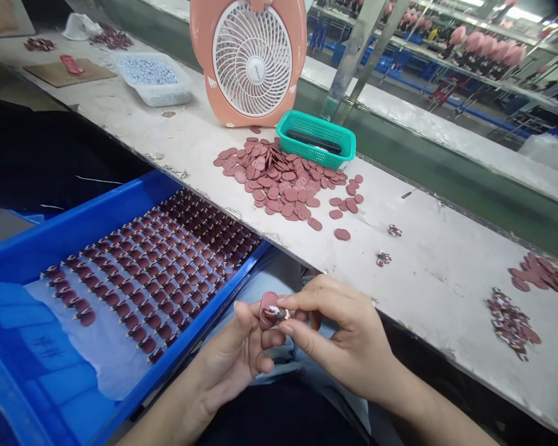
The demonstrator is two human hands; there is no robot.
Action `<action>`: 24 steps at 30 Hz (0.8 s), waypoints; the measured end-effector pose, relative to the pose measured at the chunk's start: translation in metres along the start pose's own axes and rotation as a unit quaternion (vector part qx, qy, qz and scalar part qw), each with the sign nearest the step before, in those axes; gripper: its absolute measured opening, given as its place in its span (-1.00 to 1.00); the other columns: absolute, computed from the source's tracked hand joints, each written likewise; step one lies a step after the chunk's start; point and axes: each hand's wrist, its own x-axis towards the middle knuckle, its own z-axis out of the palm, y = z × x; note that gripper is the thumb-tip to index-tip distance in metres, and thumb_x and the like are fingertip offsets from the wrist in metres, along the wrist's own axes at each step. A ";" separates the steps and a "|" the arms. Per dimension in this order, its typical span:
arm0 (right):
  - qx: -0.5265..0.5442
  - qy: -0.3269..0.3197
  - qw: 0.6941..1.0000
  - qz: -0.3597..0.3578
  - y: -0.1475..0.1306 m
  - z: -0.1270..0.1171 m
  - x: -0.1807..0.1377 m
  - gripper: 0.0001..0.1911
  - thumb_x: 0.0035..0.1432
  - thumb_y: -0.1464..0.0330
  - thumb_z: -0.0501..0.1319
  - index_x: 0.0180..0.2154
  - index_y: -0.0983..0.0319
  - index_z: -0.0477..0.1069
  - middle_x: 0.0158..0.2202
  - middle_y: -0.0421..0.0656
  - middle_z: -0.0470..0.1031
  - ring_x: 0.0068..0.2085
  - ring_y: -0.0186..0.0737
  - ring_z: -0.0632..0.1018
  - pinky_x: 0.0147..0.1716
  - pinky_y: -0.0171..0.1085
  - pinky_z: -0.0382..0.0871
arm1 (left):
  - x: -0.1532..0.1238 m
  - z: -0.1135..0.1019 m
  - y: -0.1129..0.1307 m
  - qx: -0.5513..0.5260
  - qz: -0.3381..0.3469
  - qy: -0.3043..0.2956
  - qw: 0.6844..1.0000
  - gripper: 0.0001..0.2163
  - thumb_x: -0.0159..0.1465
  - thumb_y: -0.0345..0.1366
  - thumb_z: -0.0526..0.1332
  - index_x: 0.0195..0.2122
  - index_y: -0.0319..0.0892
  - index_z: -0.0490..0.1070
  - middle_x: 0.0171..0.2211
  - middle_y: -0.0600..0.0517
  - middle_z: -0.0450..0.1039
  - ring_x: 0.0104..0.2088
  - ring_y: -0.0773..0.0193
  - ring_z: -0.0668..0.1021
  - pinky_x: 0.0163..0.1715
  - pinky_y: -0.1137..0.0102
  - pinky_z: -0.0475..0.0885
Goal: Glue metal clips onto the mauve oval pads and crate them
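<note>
- A long white workbench [428, 272] runs across the room, scuffed and stained along its top.
- Its far edge drops to a green panel [493, 195].
- Beyond that stands a second white bench [451, 124], parallel to the first.
- Two steel posts [356, 56] rise at a slant between the benches.
- Metal racks [451, 56] line the far side, with rows of pink items [488, 46] on them.
- Blue crates [385, 65] sit low behind the second bench, near a red stand [441, 87].
- A peach desk fan [251, 62] stands on the near bench.
- Bright ceiling lights [521, 13] glow in the top right corner, and the room looks evenly lit.
</note>
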 end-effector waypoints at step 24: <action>0.084 0.203 0.971 0.096 0.039 0.026 -0.006 -0.81 0.10 0.51 0.36 -0.22 0.16 0.58 -0.37 -0.20 0.52 -0.42 -0.35 0.49 -0.41 -0.34 0.45 | 0.009 -0.071 0.008 0.570 0.300 0.240 0.726 -0.88 0.20 -0.21 0.36 -0.24 0.01 0.66 -0.17 0.00 0.62 -0.09 0.08 0.55 -0.01 0.27 0.38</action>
